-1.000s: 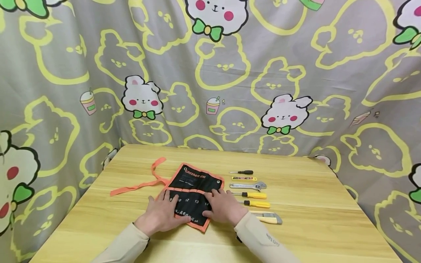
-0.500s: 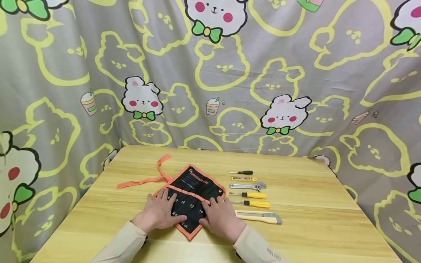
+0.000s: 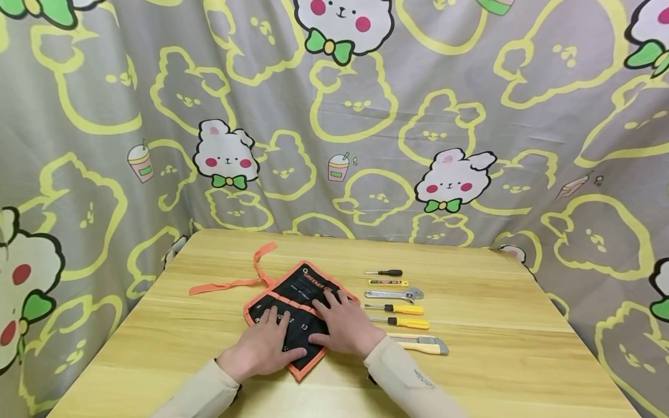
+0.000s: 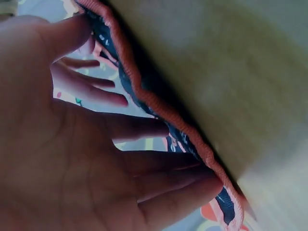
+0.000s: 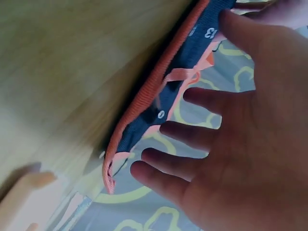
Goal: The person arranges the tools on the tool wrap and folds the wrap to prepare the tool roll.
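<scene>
A black tool roll (image 3: 299,342) with orange edging and numbered pockets lies spread out on the table, turned at an angle. My left hand (image 3: 265,348) rests on its lower left part with the fingers spread. On its right part lies my right hand (image 3: 345,325), fingers stretched over the upper pocket edge. In the left wrist view, the left fingertips (image 4: 204,185) touch the cloth near its orange edging (image 4: 163,110). The right wrist view shows the right fingers (image 5: 166,163) straight beside the roll (image 5: 180,62). Parts of the pockets are hidden under both hands.
Right of the roll lie a black screwdriver (image 3: 389,272), a yellow-labelled strip (image 3: 388,283), an adjustable wrench (image 3: 394,295), two yellow-handled screwdrivers (image 3: 407,309) and a utility knife (image 3: 425,344). Orange ties (image 3: 225,286) trail to the left. A patterned curtain (image 3: 292,104) borders the table's back.
The tool roll has turned clockwise, its bottom corner swinging left and its ties shifting right. My right hand has slid up and left over it; my left hand has shifted slightly right.
</scene>
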Demonstrator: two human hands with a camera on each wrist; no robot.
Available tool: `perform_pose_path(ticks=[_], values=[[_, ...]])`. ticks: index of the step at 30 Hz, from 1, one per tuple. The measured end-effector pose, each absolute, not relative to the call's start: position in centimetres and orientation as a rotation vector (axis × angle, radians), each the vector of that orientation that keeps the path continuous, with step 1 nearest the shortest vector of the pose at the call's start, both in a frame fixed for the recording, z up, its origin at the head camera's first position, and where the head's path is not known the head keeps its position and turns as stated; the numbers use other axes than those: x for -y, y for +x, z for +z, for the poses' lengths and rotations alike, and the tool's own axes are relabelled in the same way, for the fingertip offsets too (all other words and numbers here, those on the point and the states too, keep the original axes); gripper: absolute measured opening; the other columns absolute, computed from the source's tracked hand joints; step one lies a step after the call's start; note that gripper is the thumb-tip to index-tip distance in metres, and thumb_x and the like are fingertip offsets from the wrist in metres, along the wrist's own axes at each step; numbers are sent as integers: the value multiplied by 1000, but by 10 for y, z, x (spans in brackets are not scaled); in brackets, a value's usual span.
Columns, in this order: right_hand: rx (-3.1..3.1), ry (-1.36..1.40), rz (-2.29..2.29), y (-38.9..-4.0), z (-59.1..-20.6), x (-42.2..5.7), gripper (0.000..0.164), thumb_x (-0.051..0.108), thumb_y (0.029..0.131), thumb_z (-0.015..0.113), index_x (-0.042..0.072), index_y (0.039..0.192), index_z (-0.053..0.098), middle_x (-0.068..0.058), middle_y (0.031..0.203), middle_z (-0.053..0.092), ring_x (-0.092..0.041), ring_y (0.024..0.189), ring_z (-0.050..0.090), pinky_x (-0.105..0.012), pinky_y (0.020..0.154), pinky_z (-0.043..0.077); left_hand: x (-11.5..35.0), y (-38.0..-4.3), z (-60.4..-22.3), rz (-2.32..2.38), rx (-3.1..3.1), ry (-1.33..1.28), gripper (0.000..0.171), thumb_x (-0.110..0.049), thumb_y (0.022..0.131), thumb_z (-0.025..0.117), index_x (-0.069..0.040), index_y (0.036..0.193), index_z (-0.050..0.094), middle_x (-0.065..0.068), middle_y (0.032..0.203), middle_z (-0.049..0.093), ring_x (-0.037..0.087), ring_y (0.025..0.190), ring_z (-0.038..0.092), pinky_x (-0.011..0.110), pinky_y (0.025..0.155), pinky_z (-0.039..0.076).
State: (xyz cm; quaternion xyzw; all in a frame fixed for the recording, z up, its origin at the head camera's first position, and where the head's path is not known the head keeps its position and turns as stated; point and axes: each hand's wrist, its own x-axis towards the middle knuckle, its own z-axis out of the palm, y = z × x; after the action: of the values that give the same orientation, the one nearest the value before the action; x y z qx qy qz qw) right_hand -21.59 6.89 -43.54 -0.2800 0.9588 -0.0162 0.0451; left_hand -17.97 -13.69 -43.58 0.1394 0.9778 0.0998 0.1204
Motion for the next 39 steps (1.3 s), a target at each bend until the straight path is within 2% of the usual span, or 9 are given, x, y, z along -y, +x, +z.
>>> perform_pose_path(ticks=[9, 16, 22, 26, 32, 39], values=[[-2887, -775, 24, -215, -443, -61, 83, 73, 92, 55, 25, 158, 42, -12, 162, 39, -37, 143, 45, -53, 111, 44, 139, -182, -437, 281, -2875, 431, 97, -65, 87, 70, 8, 147, 49, 39, 152, 38, 55, 141, 39, 65, 107, 43], [-2940, -742, 151, -205, -447, -55, 86, 81, 88, 52, 28, 155, 46, -9, 155, 49, -34, 134, 54, -52, 100, 53, 149, -184, -435, 291, -2825, 446, 95, -63, 86, 72, 5, 148, 49, 36, 156, 35, 51, 144, 37, 65, 109, 40], [-2967, -711, 163, -196, -442, -51, 86, 81, 85, 56, 26, 150, 53, -9, 145, 57, -32, 124, 58, -50, 96, 53, 150, -182, -432, 273, -2829, 436, 90, -56, 87, 73, 4, 149, 48, 34, 157, 34, 48, 147, 34, 64, 111, 40], [-2982, -732, 139, -199, -437, -54, 83, 78, 86, 59, 23, 148, 55, -10, 147, 55, -34, 131, 53, -51, 102, 50, 146, -177, -432, 286, -2843, 447, 92, -60, 88, 71, 6, 148, 48, 35, 156, 35, 50, 146, 35, 63, 110, 42], [-2934, -786, 66, -206, -440, -56, 84, 75, 88, 59, 23, 154, 49, -10, 157, 46, -35, 144, 43, -49, 115, 41, 140, -172, -432, 297, -2847, 437, 98, -67, 85, 70, 5, 148, 48, 35, 154, 39, 51, 143, 39, 64, 106, 45], [-2912, -736, 49, -204, -446, -56, 86, 78, 88, 55, 25, 155, 47, -10, 158, 46, -37, 143, 44, -54, 113, 43, 141, -175, -434, 344, -2815, 426, 99, -67, 84, 72, 3, 149, 48, 35, 155, 36, 51, 145, 36, 64, 109, 42]])
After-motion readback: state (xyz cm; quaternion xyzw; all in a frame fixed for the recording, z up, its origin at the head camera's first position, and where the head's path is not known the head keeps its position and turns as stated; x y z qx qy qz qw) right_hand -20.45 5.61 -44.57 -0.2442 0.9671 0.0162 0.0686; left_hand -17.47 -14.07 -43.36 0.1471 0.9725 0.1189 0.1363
